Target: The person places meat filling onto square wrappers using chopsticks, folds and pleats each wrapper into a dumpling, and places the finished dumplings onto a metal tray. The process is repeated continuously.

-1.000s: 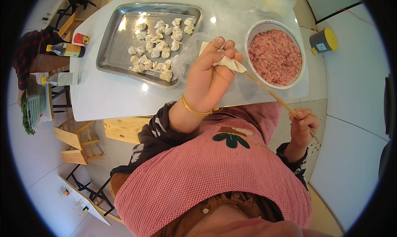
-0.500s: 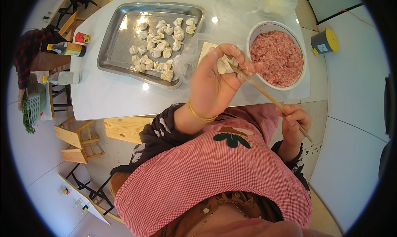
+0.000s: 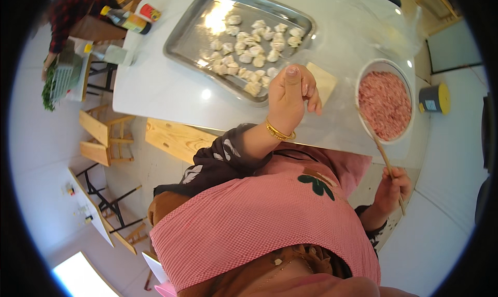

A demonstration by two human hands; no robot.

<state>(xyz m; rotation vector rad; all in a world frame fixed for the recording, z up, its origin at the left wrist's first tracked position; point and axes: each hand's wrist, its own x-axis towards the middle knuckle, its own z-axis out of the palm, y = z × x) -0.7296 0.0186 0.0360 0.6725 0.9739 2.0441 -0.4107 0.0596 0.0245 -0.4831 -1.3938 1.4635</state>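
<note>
My left hand is curled closed above the table edge, thumb on top. Whatever lies inside its fingers is hidden. Just beyond it is a stack of pale square dough wrappers. Lower right, my right hand grips a thin wooden stick, its far tip at the left rim of a white bowl. Pink minced meat fills the bowl. Folded dumplings lie in several loose rows in a metal tray, left of and beyond my left hand.
A dark sauce bottle, a red can and a clear bottle stand at the table's left end. Clear plastic lies at the back right. Another person handles greens in a basket. A yellow-lidded bin stands right.
My left hand has closed, and the wrapper that showed in it is out of sight. The stick has come away from the left hand toward the bowl. The whole view has shifted.
</note>
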